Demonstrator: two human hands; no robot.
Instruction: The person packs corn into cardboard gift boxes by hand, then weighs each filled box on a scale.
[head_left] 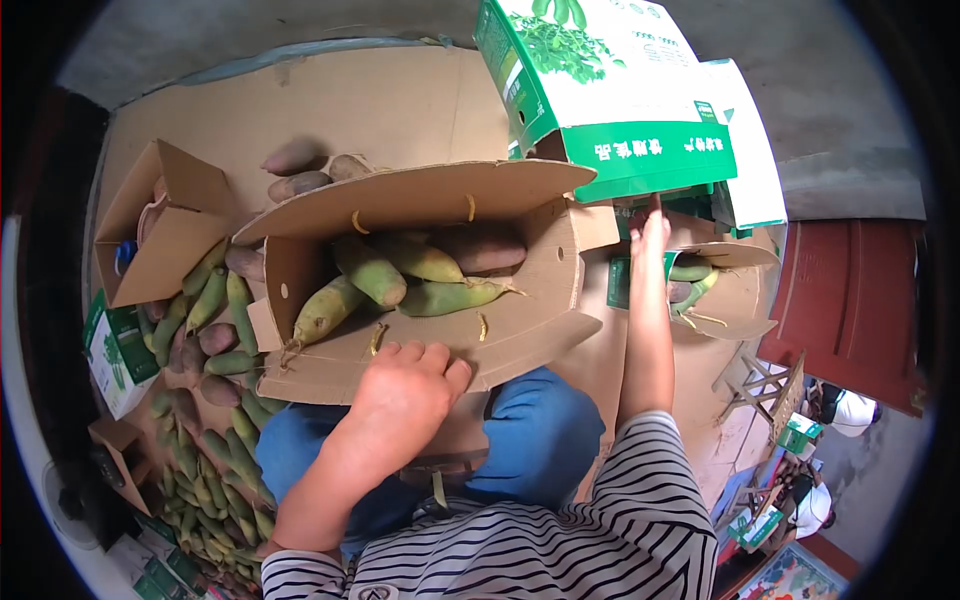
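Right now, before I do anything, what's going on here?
A seated person has an open cardboard box in front of their knees, with several green radishes and a purplish one inside. Their left hand is on its near flap. Their right hand reaches to the lower edge of a green and white box; its grip is too hidden to judge. More radishes lie loose at the left.

Looks like a produce packing room, with radishes [205,490] heaped on the floor beside printed green-and-white cartons [625,90].
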